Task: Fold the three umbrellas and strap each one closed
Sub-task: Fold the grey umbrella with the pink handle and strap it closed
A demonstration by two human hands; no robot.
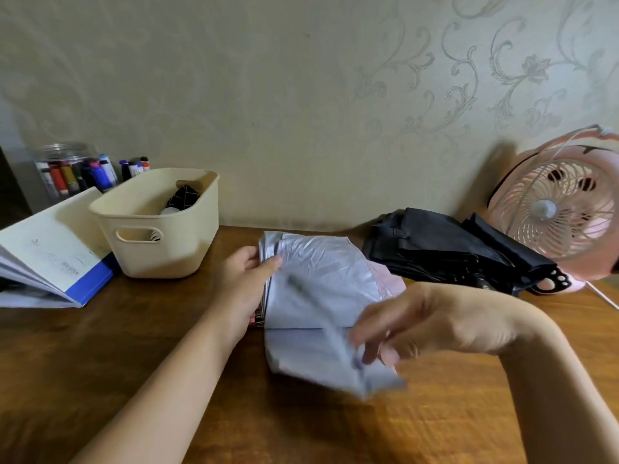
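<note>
Folding stage: the left hand (248, 272) grips the silvery-lilac fabric umbrella (321, 279) by its pleated edge. I cannot tell what the blurred right hand (418, 326) holds. Next, probably roll the pleats tight, then strap.

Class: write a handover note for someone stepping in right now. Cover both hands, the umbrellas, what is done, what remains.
Left hand grips the folded far edge of the silver umbrella on the table.
Right hand is blurred at its loose near flap; grip unclear.
Dark umbrellas lie in a loose heap beside the pink fan.
Done: silver canopy partly pleated; no strap visibly closed.
Left: finish pleating, strap it, then fold and strap the dark ones.
</note>
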